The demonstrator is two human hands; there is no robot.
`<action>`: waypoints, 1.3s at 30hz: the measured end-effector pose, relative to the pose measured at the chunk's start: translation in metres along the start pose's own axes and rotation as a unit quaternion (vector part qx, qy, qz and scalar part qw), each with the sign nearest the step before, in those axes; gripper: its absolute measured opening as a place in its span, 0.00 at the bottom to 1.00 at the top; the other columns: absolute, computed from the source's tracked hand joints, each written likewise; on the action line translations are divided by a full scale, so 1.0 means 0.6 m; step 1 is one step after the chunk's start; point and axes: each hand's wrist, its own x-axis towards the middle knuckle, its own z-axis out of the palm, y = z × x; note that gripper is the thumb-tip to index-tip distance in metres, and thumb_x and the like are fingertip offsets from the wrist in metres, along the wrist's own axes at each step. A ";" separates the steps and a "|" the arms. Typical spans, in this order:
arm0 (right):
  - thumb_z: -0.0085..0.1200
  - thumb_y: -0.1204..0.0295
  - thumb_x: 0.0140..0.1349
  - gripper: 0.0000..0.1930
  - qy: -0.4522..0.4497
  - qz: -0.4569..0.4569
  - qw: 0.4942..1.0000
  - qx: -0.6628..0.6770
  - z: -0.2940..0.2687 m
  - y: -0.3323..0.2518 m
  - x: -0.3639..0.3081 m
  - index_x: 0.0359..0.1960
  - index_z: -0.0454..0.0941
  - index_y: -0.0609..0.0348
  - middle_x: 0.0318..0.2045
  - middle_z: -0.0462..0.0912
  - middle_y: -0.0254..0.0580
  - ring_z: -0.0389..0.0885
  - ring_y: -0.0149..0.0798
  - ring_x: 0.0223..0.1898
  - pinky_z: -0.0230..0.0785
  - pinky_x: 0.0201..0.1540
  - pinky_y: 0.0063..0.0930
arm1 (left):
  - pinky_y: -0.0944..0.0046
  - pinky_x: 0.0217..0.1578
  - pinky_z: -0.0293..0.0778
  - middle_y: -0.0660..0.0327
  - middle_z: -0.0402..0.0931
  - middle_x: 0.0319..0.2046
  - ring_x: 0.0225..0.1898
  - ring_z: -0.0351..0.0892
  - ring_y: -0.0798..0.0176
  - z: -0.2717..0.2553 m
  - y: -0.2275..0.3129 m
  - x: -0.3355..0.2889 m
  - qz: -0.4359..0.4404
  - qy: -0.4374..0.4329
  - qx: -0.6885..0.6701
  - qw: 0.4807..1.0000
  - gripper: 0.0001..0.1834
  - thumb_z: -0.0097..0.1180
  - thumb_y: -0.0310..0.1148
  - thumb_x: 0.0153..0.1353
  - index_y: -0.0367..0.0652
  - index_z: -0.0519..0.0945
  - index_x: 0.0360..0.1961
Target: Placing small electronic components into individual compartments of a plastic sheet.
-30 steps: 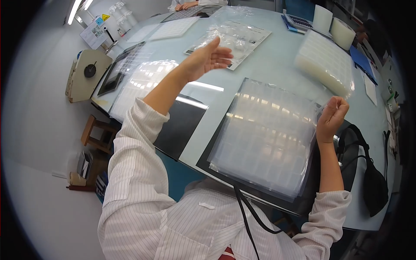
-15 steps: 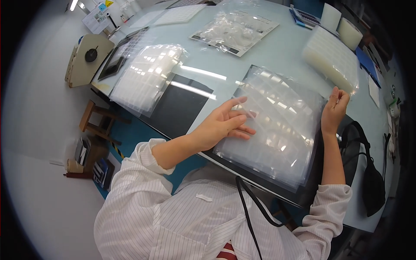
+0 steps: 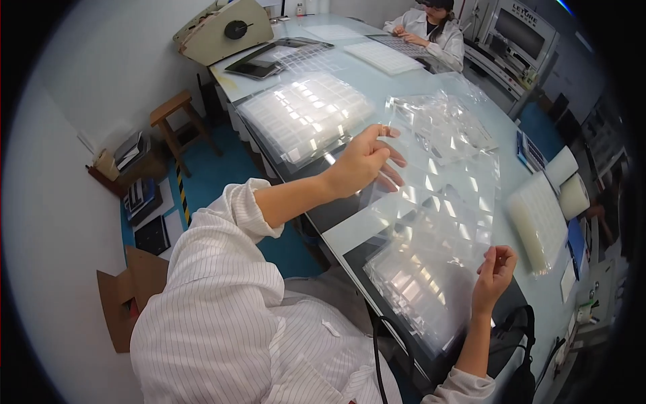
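Observation:
A thin clear plastic sheet (image 3: 447, 195) with rows of shiny square patches is raised at a slant between my hands. My left hand (image 3: 367, 161) has its fingers curled at the sheet's left edge, some seen through the film. My right hand (image 3: 494, 273) pinches the sheet's near right corner between thumb and fingers. Beneath it lies a stack of similar clear sheets (image 3: 414, 296) on a black mat (image 3: 356, 256) at the table's near edge. Another, thicker stack of clear sheets (image 3: 306, 114) sits to the left of my left hand.
Crumpled clear film (image 3: 444, 124) lies beyond the sheet. On the right are a bundle of translucent sheets (image 3: 538, 219), white rolls (image 3: 574, 195) and a black bag (image 3: 515, 337). A co-worker (image 3: 431, 34) sits at the far end. A beige machine (image 3: 222, 30) and wooden stool (image 3: 178, 124) stand left.
One clear sheet has come up off the stack and now spans both hands. My left hand has moved away from the stack. The view has turned, bringing the co-worker in.

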 end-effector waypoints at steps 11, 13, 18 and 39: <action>0.48 0.78 0.74 0.10 -0.129 -0.034 0.983 0.124 0.109 -0.080 0.013 0.53 0.74 0.62 0.39 0.80 0.39 0.75 0.26 0.32 0.70 0.38 0.20 | 0.53 0.43 0.88 0.38 0.77 0.49 0.37 0.88 0.45 -0.254 0.103 0.054 0.149 0.218 0.078 0.961 0.25 0.42 0.20 0.71 0.27 0.57 0.67; 0.48 0.77 0.74 0.09 -0.136 0.005 0.988 0.074 0.087 -0.054 0.005 0.53 0.75 0.62 0.39 0.80 0.37 0.75 0.25 0.32 0.69 0.39 0.19 | 0.52 0.46 0.87 0.34 0.73 0.53 0.41 0.87 0.41 -0.313 0.099 0.045 0.119 0.306 0.042 0.944 0.27 0.41 0.16 0.68 0.27 0.54 0.68; 0.48 0.76 0.74 0.09 -0.102 0.073 0.992 0.032 0.077 -0.007 0.008 0.52 0.76 0.62 0.38 0.79 0.35 0.74 0.24 0.33 0.69 0.38 0.18 | 0.53 0.49 0.87 0.30 0.70 0.56 0.49 0.83 0.37 -0.430 0.019 0.008 -0.054 0.400 0.083 0.911 0.33 0.38 0.10 0.64 0.25 0.47 0.70; 0.50 0.73 0.75 0.11 -0.111 0.040 0.991 -0.056 0.075 0.015 0.002 0.53 0.77 0.63 0.40 0.78 0.33 0.75 0.22 0.39 0.68 0.42 0.17 | 0.57 0.45 0.86 0.36 0.68 0.59 0.48 0.84 0.44 -0.334 0.025 -0.028 -0.053 0.392 -0.062 0.916 0.29 0.43 0.16 0.69 0.19 0.52 0.68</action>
